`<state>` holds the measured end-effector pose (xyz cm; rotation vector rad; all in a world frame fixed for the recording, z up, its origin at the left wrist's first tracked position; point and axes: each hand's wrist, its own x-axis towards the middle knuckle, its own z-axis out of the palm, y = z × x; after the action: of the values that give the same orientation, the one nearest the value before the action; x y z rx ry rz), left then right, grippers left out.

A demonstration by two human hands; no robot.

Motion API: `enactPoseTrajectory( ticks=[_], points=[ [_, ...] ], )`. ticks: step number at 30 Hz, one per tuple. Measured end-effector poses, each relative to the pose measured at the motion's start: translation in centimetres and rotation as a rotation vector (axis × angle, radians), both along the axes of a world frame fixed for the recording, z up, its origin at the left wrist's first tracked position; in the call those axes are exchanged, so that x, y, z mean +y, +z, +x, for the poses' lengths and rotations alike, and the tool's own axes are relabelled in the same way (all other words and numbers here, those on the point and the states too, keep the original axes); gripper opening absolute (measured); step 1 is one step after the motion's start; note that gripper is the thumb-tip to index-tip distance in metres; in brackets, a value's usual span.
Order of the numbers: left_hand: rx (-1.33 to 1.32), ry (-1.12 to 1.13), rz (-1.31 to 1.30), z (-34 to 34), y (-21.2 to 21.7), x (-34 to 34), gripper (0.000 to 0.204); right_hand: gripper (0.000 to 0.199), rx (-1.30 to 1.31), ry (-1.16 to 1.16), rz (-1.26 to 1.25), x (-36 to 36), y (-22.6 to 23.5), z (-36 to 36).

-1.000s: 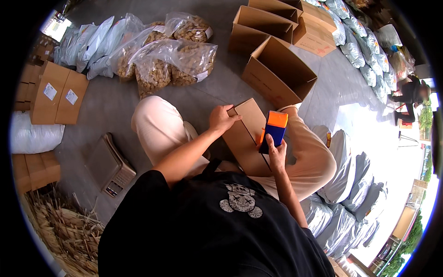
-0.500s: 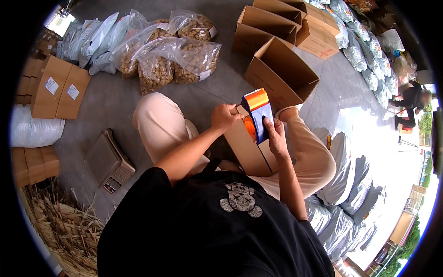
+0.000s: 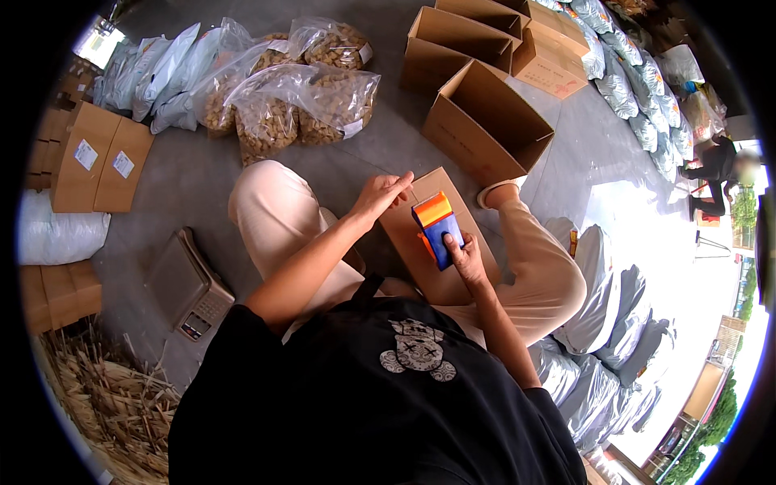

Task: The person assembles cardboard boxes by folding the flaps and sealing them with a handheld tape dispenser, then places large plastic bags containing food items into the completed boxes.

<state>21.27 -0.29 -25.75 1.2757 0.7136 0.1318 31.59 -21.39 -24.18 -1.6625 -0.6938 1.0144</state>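
A tape dispenser, blue with an orange head, is gripped in my right hand, the thumb lying along its side. It is over a closed cardboard box that sits between my folded legs. My left hand is at the far left corner of that box, with its fingers stretched out and nothing visible in them. Whether its fingertips touch the cardboard I cannot tell.
An open carton stands just beyond the box, more cartons behind it. Clear bags of brown chunks lie far left. A scale rests left of my knee. Grey-white sacks are piled right.
My left hand has moved slightly left and up, its fingers straightening. My right hand has lowered the tape dispenser toward me, uncovering the far end of the box.
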Motion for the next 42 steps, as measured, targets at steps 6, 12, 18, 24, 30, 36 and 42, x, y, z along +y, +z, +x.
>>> enactPoseTrajectory(
  ticks=[6,12,18,24,30,36,42],
  points=[
    [-0.123,-0.083,-0.666,0.5,0.5,-1.2,0.018,0.046,0.046,-0.027,0.022,0.1,-1.0,0.0],
    [-0.075,-0.062,-0.599,1.2,1.1,-1.2,0.013,0.046,0.079,-0.05,0.02,-0.2,-1.3,0.0],
    [-0.124,-0.092,-0.595,1.1,1.7,-0.7,0.018,0.047,0.144,-0.031,0.026,0.1,-0.6,-0.1],
    [-0.182,-0.165,-0.723,0.4,2.8,0.3,0.026,0.047,0.141,-0.037,0.042,0.2,-0.1,-0.3],
    [-0.041,-0.208,-0.281,1.3,2.7,-0.1,0.023,0.046,0.121,-0.031,0.033,0.2,-0.2,-0.2],
    [0.021,-0.24,0.124,1.9,2.4,0.1,0.019,0.045,0.113,-0.026,0.027,0.4,-0.1,-0.2],
    [-0.009,-0.115,-0.199,1.6,2.5,0.0,0.026,0.045,0.095,-0.025,0.026,0.3,-0.8,-0.2]
  ],
)
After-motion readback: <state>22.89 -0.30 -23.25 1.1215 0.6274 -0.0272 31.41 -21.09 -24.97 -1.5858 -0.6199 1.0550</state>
